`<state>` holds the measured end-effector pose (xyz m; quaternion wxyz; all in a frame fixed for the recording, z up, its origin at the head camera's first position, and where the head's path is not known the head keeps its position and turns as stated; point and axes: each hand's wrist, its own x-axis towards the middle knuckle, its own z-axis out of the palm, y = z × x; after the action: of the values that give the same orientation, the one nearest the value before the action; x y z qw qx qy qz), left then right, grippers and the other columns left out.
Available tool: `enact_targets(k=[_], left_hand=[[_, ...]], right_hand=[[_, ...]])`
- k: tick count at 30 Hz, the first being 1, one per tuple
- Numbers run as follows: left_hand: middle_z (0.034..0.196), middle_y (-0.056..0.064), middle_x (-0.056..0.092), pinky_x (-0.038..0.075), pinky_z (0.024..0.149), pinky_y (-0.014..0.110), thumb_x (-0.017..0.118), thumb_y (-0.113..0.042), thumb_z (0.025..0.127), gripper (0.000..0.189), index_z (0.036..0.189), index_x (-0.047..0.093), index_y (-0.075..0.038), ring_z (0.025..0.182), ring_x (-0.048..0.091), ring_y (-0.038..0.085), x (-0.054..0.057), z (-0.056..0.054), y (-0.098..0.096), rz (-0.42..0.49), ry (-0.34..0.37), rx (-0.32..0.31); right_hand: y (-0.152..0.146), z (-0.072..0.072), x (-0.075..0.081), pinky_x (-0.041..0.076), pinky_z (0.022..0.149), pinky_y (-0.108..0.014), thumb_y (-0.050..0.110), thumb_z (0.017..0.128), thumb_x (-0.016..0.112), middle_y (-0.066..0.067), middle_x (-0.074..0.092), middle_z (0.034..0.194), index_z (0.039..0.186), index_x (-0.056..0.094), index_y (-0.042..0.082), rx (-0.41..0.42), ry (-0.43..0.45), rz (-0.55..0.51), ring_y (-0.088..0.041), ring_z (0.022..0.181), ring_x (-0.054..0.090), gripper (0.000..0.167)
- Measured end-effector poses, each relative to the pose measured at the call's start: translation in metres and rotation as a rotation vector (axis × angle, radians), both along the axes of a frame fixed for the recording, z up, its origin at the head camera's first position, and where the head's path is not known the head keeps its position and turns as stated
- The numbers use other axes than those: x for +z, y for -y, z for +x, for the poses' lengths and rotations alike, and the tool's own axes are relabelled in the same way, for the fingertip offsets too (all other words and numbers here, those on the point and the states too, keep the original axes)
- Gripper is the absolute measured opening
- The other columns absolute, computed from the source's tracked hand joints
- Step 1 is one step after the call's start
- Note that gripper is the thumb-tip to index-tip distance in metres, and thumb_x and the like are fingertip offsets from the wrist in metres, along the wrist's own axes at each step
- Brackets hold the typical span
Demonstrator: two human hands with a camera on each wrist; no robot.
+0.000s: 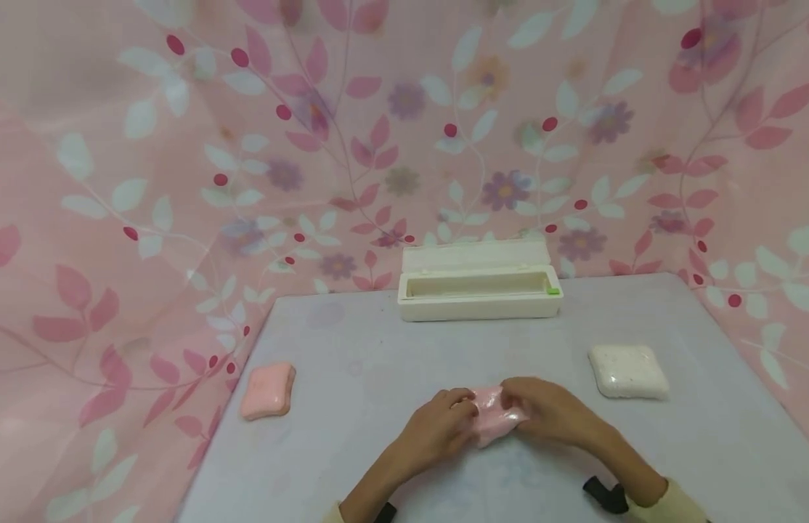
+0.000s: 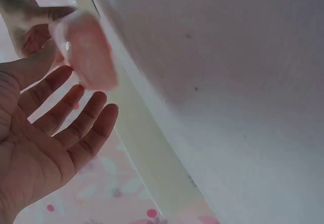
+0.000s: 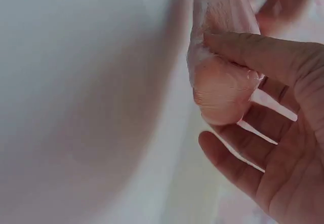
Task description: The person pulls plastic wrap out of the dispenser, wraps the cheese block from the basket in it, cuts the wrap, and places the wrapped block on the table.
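Observation:
Between both hands is a soft pink clay-like lump [image 1: 491,418], glossy as if wrapped in clear film, held above the table. My left hand [image 1: 437,427] pinches its left end between thumb and fingertips; in the left wrist view the other fingers spread loosely below the lump [image 2: 91,54]. On the opposite end, my right hand [image 1: 551,412] grips it. In the right wrist view the right thumb presses a dent into the pink lump [image 3: 223,90], and fingers support it from behind. The fingers partly hide both ends.
A white lidded box [image 1: 479,308] stands at the table's back edge, lid raised. On the left lies a pink square pack [image 1: 269,391], on the right a shiny white square pack [image 1: 628,371]. Floral pink cloth [image 1: 378,145] hangs behind the pale table [image 1: 339,341].

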<state>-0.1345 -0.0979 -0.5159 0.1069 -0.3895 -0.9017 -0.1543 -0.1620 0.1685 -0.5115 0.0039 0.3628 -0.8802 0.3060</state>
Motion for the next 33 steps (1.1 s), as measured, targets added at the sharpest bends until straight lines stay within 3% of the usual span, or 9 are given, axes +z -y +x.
enact_targets(k=[3,6,10,15,18,23,28,30,33], left_hand=[[0.127,0.001,0.059,0.048,0.075,0.021,0.077,-0.028,0.087,0.030,0.111,0.065,-0.016,0.103,0.059,0.016,0.005,0.002,0.004,0.025,-0.030,0.042],[0.126,0.000,0.059,0.047,0.071,0.020,0.077,-0.028,0.088,0.031,0.113,0.065,-0.015,0.102,0.059,0.016,0.006,0.002,0.009,0.022,-0.009,0.095],[0.125,0.000,0.060,0.047,0.070,0.020,0.076,-0.028,0.088,0.028,0.111,0.066,-0.016,0.100,0.059,0.015,0.001,0.001,0.014,0.012,0.007,0.117],[0.121,-0.001,0.062,0.048,0.070,0.021,0.077,-0.027,0.087,0.024,0.105,0.067,-0.015,0.098,0.060,0.016,-0.002,0.001,0.018,0.014,0.010,0.118],[0.119,-0.001,0.062,0.049,0.071,0.022,0.077,-0.026,0.087,0.022,0.103,0.067,-0.015,0.098,0.061,0.015,-0.003,0.002,0.019,0.011,0.020,0.119],[0.115,-0.003,0.063,0.049,0.071,0.022,0.077,-0.025,0.087,0.020,0.101,0.068,-0.014,0.097,0.061,0.014,-0.004,0.003,0.024,-0.007,0.037,0.141],[0.113,-0.003,0.064,0.050,0.073,0.022,0.076,-0.025,0.088,0.018,0.100,0.069,-0.014,0.096,0.061,0.014,-0.005,0.001,0.026,-0.028,0.058,0.147],[0.113,-0.003,0.064,0.050,0.074,0.022,0.076,-0.024,0.088,0.017,0.100,0.069,-0.014,0.096,0.062,0.014,-0.006,0.000,0.027,-0.039,0.065,0.150],[0.112,-0.002,0.064,0.051,0.075,0.023,0.075,-0.023,0.088,0.016,0.100,0.069,-0.014,0.097,0.062,0.015,-0.005,-0.004,0.030,-0.056,0.091,0.159]], right_hand=[[-0.037,-0.018,0.020,0.050,0.075,-0.035,0.007,0.076,0.082,0.012,0.059,0.093,0.105,0.062,0.019,-0.066,0.004,-0.055,-0.009,0.084,0.054,0.037],[-0.078,-0.038,0.041,0.051,0.077,-0.039,0.010,0.076,0.084,0.009,0.059,0.091,0.107,0.064,0.016,-0.173,0.022,-0.018,-0.014,0.085,0.053,0.038],[-0.131,-0.067,0.052,0.053,0.080,-0.048,0.012,0.073,0.087,0.006,0.056,0.088,0.105,0.064,0.013,-0.240,-0.033,0.030,-0.015,0.083,0.053,0.040],[-0.185,-0.100,0.039,0.055,0.076,-0.042,0.012,0.069,0.090,0.007,0.053,0.084,0.098,0.063,0.013,-0.248,-0.091,0.045,-0.010,0.077,0.050,0.040],[-0.207,-0.113,0.026,0.056,0.073,-0.035,0.010,0.069,0.090,0.005,0.055,0.086,0.095,0.063,0.011,-0.273,-0.047,0.030,-0.009,0.079,0.051,0.037],[-0.226,-0.125,0.001,0.052,0.071,-0.027,0.010,0.073,0.087,-0.004,0.059,0.092,0.094,0.063,0.005,-0.303,0.081,-0.012,-0.013,0.086,0.052,0.032],[-0.234,-0.127,-0.019,0.043,0.075,-0.015,0.015,0.074,0.086,-0.010,0.062,0.102,0.095,0.064,0.008,-0.337,0.129,-0.009,-0.007,0.099,0.053,0.031],[-0.234,-0.126,-0.021,0.045,0.079,-0.018,0.014,0.075,0.086,-0.012,0.062,0.106,0.097,0.064,0.007,-0.332,0.139,-0.006,-0.011,0.103,0.053,0.032],[-0.231,-0.126,-0.012,0.050,0.086,-0.038,0.015,0.076,0.084,-0.015,0.061,0.109,0.103,0.063,0.003,-0.303,0.172,0.037,-0.025,0.101,0.053,0.037]])
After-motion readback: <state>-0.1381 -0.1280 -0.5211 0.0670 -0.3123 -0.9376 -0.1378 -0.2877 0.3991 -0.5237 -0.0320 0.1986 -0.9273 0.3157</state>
